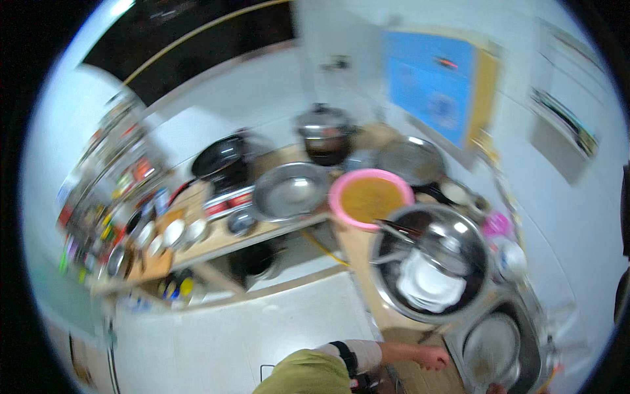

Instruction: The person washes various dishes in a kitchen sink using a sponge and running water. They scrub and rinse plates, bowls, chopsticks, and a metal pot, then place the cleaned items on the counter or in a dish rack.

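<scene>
My left hand [433, 357], its fingers curled downward, hovers by the left rim of a stainless steel sink [455, 340]. Nothing shows in it, and blur hides whether the fingers are closed. Only a sliver of my right hand [496, 389] enters at the bottom edge, near the sink's lower end. Inside the sink sits a round metal basin [492, 340]. Beyond my left hand stands a large steel bowl [379, 290]. It holds white dishes [428, 285], a shiny metal bowl or lid [445, 246] and utensils with dark handles [401, 229].
A pink basin [336, 197] of orange-brown liquid adjoins the large bowl. Along the counter stand a grey metal basin [290, 192], a lidded pot [324, 133], a black wok [221, 157] and white cups [174, 232]. A blue-fronted cabinet [428, 83] hangs on the wall.
</scene>
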Tool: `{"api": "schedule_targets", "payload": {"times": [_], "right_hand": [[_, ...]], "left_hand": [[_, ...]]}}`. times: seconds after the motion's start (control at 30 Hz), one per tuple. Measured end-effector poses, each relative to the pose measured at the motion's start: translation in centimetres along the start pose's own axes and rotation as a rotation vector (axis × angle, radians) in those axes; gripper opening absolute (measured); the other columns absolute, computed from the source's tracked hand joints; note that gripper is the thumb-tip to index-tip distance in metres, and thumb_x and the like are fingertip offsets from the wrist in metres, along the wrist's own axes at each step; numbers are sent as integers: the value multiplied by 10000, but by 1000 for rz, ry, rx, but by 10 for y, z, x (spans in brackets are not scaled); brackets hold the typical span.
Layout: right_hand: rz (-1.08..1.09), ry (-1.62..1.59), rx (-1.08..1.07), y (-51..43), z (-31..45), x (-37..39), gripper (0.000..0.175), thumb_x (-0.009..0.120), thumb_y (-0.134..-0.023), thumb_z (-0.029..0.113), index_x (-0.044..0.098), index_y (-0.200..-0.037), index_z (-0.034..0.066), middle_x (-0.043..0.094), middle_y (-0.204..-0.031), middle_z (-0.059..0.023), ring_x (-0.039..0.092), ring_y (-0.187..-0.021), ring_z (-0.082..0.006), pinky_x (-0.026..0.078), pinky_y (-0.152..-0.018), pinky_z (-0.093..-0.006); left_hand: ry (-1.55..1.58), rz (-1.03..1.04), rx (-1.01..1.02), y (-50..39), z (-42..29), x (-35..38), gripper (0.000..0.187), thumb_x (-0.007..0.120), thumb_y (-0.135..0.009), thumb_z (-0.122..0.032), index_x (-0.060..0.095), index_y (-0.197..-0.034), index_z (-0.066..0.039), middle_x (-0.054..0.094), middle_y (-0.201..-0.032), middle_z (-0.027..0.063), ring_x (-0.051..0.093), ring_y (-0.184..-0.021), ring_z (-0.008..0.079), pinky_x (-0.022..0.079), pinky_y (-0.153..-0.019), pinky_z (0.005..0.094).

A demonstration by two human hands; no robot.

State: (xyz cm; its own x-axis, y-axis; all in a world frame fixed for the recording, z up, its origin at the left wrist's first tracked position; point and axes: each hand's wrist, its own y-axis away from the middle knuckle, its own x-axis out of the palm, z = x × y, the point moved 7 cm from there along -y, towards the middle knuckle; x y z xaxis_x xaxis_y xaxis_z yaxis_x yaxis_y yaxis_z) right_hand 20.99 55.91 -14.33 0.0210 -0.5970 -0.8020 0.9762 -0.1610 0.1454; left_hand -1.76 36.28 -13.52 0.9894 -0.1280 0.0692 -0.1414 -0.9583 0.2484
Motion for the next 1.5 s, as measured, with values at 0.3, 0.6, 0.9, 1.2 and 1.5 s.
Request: {"api": "schedule_targets", "payload": {"times": [0.3, 0.6, 0.9, 1.2, 1.5], "right_hand": [[410, -311, 252, -128, 126, 36, 373, 509, -834, 249, 454, -1125, 23, 583, -815, -63, 556, -650, -141, 452, -527, -248], [665, -298, -287, -215, 318, 161, 237, 494, -847, 189, 517, -1028, 38, 556, -684, -45, 506, -518, -108, 410, -445, -213], [900, -217, 116, -245, 520, 336, 299, 536, -823, 249, 500, -1063, 75, 571, -731, -33, 531, -573, -124, 410, -464, -227], [915, -233, 157, -311, 678, 414, 197, 486, -852, 145, 522, -933, -30, 591, -708, -108, 558, -564, -147, 452, -470, -273], [847, -190, 107, -389, 837, 484, 206, 505, -837, 162, 529, -961, -2, 606, -742, -88, 588, -588, -151, 470, -491, -246]], "left_hand": [[-174, -611, 102, 218, 3, -38, 178, 442, -799, -144, 567, -880, -47, 572, -724, 53, 510, -530, 131, 432, -458, 275], [338, -1345, -191, 537, 102, 37, 259, 444, -826, -210, 531, -1030, -75, 590, -846, 59, 556, -616, 147, 475, -488, 288], [500, -1668, -223, 815, 166, 120, 240, 467, -840, -184, 533, -1028, -49, 591, -866, 51, 564, -678, 127, 486, -542, 268], [489, -1878, -5, 1000, 175, 52, 228, 475, -851, -170, 528, -1024, -31, 589, -881, 52, 562, -740, 143, 490, -588, 278], [687, -2172, 311, 1222, 194, -47, 174, 469, -854, -152, 549, -916, -11, 585, -790, 54, 570, -681, 153, 485, -630, 282]]}}
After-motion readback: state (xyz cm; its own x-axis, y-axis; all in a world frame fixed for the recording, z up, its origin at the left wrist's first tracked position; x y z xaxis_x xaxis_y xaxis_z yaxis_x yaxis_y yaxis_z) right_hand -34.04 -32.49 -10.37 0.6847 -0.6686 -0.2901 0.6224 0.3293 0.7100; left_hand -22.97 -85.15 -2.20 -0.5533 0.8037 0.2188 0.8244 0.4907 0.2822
